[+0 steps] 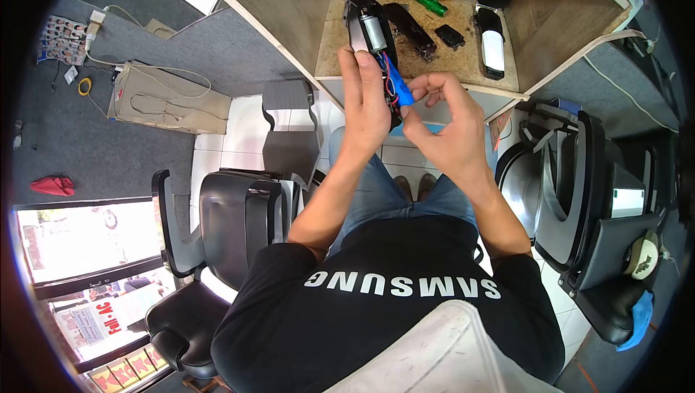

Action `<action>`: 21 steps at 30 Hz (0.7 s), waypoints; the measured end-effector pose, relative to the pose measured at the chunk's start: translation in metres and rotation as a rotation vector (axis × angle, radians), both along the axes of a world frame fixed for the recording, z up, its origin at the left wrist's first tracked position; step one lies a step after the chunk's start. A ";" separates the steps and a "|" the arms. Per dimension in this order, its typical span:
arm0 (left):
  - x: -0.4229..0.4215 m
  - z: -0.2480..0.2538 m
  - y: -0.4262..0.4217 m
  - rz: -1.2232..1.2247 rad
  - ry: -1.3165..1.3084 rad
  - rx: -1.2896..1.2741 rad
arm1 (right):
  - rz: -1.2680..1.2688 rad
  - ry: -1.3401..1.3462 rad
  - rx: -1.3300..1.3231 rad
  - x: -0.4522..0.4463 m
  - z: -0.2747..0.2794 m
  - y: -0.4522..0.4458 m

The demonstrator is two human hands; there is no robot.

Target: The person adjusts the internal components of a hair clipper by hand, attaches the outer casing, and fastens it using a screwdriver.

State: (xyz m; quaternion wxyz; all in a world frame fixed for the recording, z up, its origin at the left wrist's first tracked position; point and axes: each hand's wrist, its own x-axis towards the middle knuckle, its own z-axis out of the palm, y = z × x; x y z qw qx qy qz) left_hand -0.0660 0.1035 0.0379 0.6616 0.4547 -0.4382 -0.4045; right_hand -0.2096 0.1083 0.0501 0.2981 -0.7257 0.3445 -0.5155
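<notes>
Between black chairs (233, 208), by a wooden shelf's (333, 44) front edge, the left hand (367, 109) grips an opened, wired black device (375, 34), right hand (457, 131) narrowly parted.

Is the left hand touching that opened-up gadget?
Touching. The head view shows the left hand holding the opened-up gadget along one side, with no gap.

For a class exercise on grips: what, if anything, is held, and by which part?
The left hand holds an opened electric device by its long side. The right hand is at the lower end of the blue cylinder; whether it grips cannot be told.
</notes>
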 end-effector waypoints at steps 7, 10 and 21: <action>-0.006 -0.017 0.000 0.012 -0.031 -0.142 | 0.026 -0.008 0.360 0.002 0.008 0.000; 0.000 -0.026 -0.005 0.031 -0.051 -0.200 | 0.127 0.050 0.311 -0.004 0.009 -0.001; 0.003 -0.034 -0.010 0.006 0.098 -0.112 | 0.184 0.050 0.372 -0.006 0.020 -0.004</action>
